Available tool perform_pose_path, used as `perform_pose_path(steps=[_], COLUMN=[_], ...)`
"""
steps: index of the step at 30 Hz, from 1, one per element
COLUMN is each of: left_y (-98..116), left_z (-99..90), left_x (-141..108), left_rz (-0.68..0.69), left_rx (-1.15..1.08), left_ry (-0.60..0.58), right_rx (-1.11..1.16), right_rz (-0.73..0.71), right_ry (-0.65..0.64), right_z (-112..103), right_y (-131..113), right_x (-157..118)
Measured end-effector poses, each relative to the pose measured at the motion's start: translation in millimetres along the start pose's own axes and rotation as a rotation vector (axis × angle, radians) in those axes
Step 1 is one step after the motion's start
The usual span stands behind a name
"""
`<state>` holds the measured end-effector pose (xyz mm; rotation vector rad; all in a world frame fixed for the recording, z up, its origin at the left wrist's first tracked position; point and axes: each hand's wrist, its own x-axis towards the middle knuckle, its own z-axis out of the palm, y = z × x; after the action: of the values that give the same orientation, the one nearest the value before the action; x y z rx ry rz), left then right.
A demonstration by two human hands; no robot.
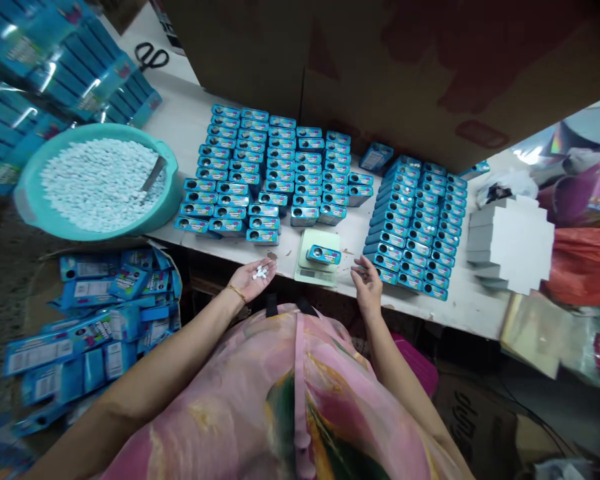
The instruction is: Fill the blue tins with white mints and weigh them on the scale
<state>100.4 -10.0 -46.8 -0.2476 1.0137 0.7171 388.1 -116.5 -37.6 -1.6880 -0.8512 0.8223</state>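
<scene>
My left hand (253, 280) lies palm up at the table's front edge, holding several small white mints (260, 272) in its cupped palm. A small pale green scale (307, 241) stands to the right of it. On the scale rests one blue tin (324, 255) with a dark round opening in its top. Just right of the scale, my right hand (367, 283) is empty, its fingers loosely bent and apart, close to the nearest tins of the right-hand group (387, 250). At the left, a turquoise basin (173, 190) is full of white mints, with a metal scoop (153, 175) stuck in them.
Rows of blue tins (280, 163) cover the table's middle. A tall cardboard box (355, 80) stands behind. Below the basin is a carton of blue packs (95, 313). White folded boxes (513, 243) lie at the right, black-handled scissors (151, 57) at the back left.
</scene>
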Motion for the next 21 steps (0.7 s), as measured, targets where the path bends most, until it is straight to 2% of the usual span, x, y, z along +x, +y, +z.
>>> perform_pose_path(steps=[7, 15, 21], left_y=[-1, -3, -2], left_z=[6.4, 5.3, 8.8], left_x=[1, -1, -4], left_rz=[0.006, -0.013, -0.029], left_rx=[0.005, -0.003, -0.017], left_ry=[-0.004, -0.019, 0.013], right_rx=[-0.014, -0.073, -0.328], right_rz=[-0.003, -0.047, -0.245], right_ry=[0.072, -0.105, -0.198], right_z=[1, 12, 24], right_y=[5, 10, -8], right_x=[6, 9, 16])
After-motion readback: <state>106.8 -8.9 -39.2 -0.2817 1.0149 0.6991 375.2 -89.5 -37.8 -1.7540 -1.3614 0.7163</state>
